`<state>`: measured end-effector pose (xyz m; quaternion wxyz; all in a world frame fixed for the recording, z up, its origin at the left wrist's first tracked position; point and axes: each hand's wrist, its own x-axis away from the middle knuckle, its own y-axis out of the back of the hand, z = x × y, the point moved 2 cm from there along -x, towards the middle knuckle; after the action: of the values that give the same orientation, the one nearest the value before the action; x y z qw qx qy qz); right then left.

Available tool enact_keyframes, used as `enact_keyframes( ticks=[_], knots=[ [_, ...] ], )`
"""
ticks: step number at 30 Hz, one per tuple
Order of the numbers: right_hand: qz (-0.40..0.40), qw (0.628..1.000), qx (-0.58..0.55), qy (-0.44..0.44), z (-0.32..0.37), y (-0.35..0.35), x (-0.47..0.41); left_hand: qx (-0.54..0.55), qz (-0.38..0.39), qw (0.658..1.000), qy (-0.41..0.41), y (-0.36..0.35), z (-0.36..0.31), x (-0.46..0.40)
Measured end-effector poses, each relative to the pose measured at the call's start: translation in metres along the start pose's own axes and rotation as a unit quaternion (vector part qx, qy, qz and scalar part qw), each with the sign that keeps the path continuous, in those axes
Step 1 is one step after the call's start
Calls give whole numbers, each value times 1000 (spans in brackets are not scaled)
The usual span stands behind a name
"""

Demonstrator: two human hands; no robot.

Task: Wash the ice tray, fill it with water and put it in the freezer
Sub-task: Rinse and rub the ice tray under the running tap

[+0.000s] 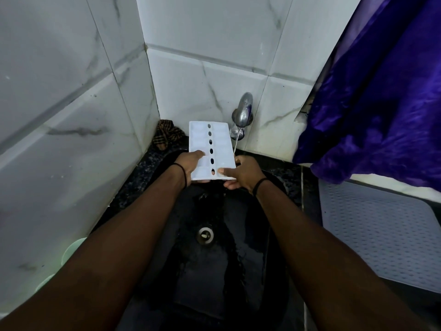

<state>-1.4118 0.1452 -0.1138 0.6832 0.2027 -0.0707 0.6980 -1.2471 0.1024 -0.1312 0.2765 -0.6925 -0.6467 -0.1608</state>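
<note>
We hold the white rectangular plastic ice tray [210, 151] above the black sink [238, 271], long axis 12-to-6. The left hand [191, 164] and right hand [241, 174] clamp its near end. The thin water stream [236, 142] falls at 3 o'clock, nearer the right hand.

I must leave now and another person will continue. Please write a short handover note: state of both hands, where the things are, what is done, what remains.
Left hand: grips the near left edge of the ice tray, thumb on top.
Right hand: grips the near right corner, thumb on top.
The tray is held over the black sink, tilted, far end up, beside the tap.
The tap runs a thin stream that falls just past the tray's right edge.
Done: tray brought to the tap.
Left: finish washing, fill with water, carry to the freezer.
</note>
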Motion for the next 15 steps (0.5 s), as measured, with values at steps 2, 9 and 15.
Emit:
enact_keyframes(
  ticks=[2,9,15],
  knots=[
    [-19,1000,-5,-12,0,1,0,12,-13,1000,-6,-5,1,2],
    [115,973,-161,-117,1,5,5,41,-50,997,-45,-3,4,9],
    [102,978,-131,-128,-3,8,8,24,-38,997,-62,-3,9,12]
  ],
)
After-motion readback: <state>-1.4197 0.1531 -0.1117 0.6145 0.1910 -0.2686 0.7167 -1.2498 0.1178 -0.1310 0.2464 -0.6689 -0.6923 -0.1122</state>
